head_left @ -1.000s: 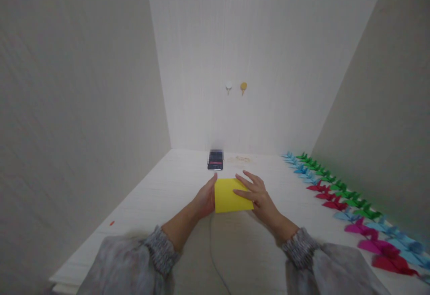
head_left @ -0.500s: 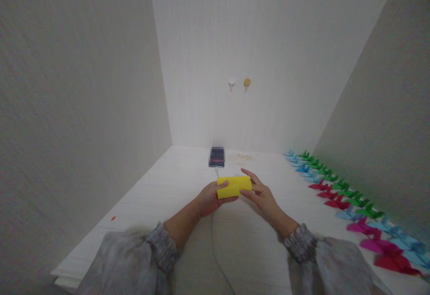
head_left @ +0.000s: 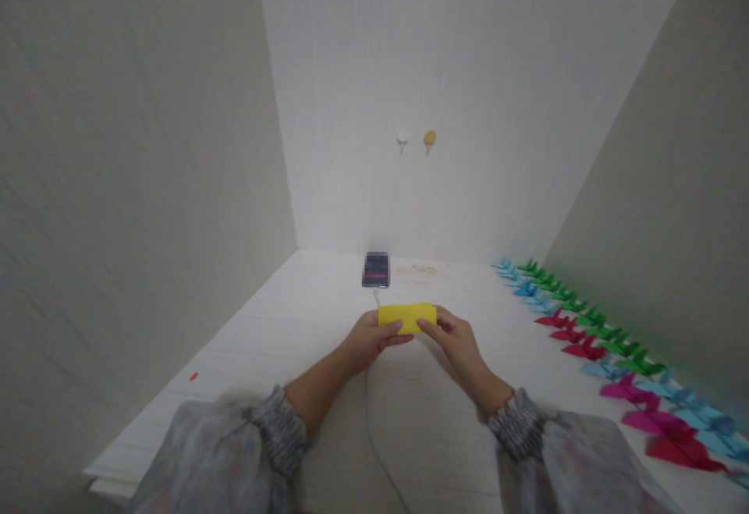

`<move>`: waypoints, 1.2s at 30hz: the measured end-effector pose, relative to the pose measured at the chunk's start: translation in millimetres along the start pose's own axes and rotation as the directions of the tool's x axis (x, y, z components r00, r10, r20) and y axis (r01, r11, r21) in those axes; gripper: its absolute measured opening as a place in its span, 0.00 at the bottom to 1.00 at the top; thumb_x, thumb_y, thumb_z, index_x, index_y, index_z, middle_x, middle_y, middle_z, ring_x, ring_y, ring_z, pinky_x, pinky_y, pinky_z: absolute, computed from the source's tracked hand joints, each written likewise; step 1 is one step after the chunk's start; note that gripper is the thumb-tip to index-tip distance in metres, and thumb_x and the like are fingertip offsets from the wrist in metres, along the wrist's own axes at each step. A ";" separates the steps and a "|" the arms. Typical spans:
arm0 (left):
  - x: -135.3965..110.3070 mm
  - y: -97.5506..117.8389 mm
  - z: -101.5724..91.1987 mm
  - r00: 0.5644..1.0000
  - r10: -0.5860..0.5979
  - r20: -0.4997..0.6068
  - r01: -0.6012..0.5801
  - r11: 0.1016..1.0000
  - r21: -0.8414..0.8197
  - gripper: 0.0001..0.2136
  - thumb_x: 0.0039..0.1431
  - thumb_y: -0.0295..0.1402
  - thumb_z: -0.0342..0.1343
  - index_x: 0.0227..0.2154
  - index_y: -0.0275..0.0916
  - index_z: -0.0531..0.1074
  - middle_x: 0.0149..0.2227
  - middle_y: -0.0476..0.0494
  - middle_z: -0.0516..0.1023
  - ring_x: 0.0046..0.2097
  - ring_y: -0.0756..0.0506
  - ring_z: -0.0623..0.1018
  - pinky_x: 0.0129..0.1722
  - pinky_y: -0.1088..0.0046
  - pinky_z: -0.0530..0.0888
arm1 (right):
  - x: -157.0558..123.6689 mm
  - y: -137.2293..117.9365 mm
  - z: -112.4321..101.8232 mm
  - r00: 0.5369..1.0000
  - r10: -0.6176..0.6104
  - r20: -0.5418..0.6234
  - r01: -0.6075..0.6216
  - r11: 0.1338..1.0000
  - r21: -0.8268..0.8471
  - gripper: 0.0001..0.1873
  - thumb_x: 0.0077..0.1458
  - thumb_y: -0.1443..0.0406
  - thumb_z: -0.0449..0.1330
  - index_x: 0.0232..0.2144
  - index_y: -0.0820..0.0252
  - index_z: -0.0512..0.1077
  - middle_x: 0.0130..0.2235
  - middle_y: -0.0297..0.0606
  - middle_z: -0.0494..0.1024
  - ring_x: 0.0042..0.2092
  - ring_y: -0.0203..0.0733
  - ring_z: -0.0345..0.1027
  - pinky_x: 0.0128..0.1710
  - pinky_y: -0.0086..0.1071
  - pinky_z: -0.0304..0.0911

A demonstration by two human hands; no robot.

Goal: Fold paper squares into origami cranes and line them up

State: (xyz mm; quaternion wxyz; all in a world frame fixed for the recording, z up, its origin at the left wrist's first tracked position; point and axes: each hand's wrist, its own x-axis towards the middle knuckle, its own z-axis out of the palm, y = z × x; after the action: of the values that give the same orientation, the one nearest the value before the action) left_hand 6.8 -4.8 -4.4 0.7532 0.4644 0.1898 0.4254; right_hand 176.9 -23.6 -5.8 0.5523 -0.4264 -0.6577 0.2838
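Note:
Between my two hands is a folded piece of yellow paper, a wide, low rectangle held above the white table. My left hand grips its left end, thumb on the front face and fingers underneath. At the right end, my right hand pinches the paper with its thumb in front and the other fingers behind, partly hidden. Both thumbs press near the lower edge.
A phone lies at the back of the table, a pale cable running from it towards me beneath my hands. Rows of folded paper cranes line the right side. An orange scrap lies left. Two hooks hang on the back wall.
My right fingers have closed on the paper's right end, having been more spread. The yellow paper looks lower in height, and my left thumb has moved down towards its bottom edge.

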 end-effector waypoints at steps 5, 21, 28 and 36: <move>-0.4 -2.3 -3.8 0.992 -0.125 0.033 0.120 0.986 0.115 0.17 0.44 0.31 0.58 0.39 0.29 0.69 0.41 0.33 0.72 0.42 0.42 0.73 0.38 0.67 0.71 | 2.2 -8.9 -5.7 0.980 -0.180 -0.090 0.147 0.944 -0.297 0.18 0.43 0.61 0.60 0.40 0.56 0.68 0.40 0.40 0.72 0.42 0.43 0.63 0.45 0.40 0.55; 5.0 -3.4 -8.7 0.982 -0.058 -0.181 0.107 0.957 0.272 0.14 0.39 0.36 0.60 0.26 0.29 0.70 0.28 0.39 0.75 0.28 0.49 0.74 0.25 0.76 0.72 | -1.0 -0.6 3.3 0.977 0.205 0.056 -0.198 0.974 -0.110 0.10 0.45 0.59 0.56 0.23 0.60 0.70 0.24 0.34 0.72 0.25 0.36 0.65 0.26 0.29 0.59; 6.2 -3.3 -7.6 0.970 -0.048 -0.237 0.117 0.951 0.287 0.12 0.38 0.35 0.61 0.23 0.30 0.70 0.26 0.39 0.75 0.26 0.49 0.74 0.24 0.76 0.72 | -1.7 -0.4 4.1 0.971 0.228 0.072 -0.223 0.972 -0.069 0.11 0.44 0.58 0.56 0.24 0.60 0.70 0.26 0.35 0.73 0.27 0.37 0.66 0.26 0.29 0.60; 4.9 -0.8 -4.9 0.967 -0.045 -0.253 0.118 0.952 0.283 0.13 0.37 0.35 0.62 0.24 0.30 0.70 0.27 0.39 0.76 0.26 0.48 0.75 0.24 0.75 0.72 | -2.1 -3.8 4.7 0.967 0.244 0.070 -0.242 0.970 -0.036 0.11 0.44 0.58 0.57 0.23 0.61 0.71 0.24 0.35 0.73 0.26 0.37 0.65 0.25 0.29 0.60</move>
State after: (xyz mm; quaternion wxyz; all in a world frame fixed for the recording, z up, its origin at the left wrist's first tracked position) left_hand 6.6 1.6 -6.9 0.6634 0.5078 0.3612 0.4142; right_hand 171.5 -26.7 -4.6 0.4829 -0.5006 -0.6241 0.3560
